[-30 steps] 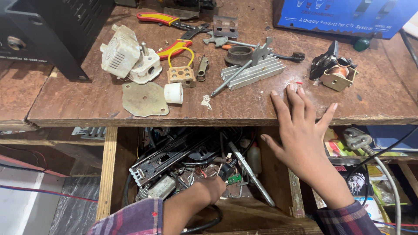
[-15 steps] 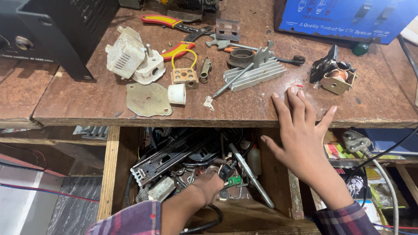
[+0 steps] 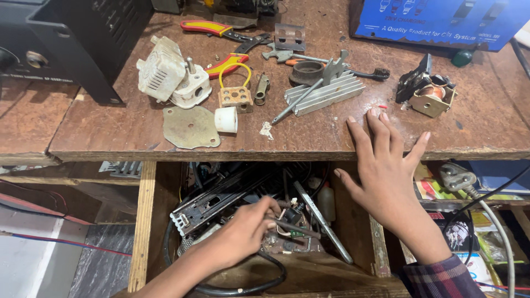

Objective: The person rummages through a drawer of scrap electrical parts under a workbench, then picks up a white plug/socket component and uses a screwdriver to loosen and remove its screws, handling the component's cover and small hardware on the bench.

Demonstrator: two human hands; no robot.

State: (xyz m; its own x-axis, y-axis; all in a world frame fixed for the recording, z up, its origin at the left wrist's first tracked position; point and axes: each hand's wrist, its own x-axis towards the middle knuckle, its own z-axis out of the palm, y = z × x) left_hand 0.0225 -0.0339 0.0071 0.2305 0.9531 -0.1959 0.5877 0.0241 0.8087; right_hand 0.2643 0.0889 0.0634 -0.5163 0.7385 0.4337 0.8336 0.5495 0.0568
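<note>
**Two hands, one cluttered drawer**

In the open wooden drawer point(image 3: 148, 221) under the workbench, the left hand point(image 3: 248, 226) is curled among tangled metal scrap, fingers pinching a thin dark rod point(image 3: 295, 227); a ridged steel drawer slide point(image 3: 218, 200), a flat silver bar point(image 3: 323, 221) and a looping black cable point(image 3: 259, 284) crowd round it. The right hand point(image 3: 386, 171) lies spread, palm down, on the edge of the scarred brown bench point(image 3: 110, 132). Above sit one finned aluminium heat sink point(image 3: 326, 94), one dull round plate point(image 3: 190, 127), one white plastic cylinder point(image 3: 226, 119) and two red-and-yellow-handled pliers point(image 3: 212, 27).
</note>
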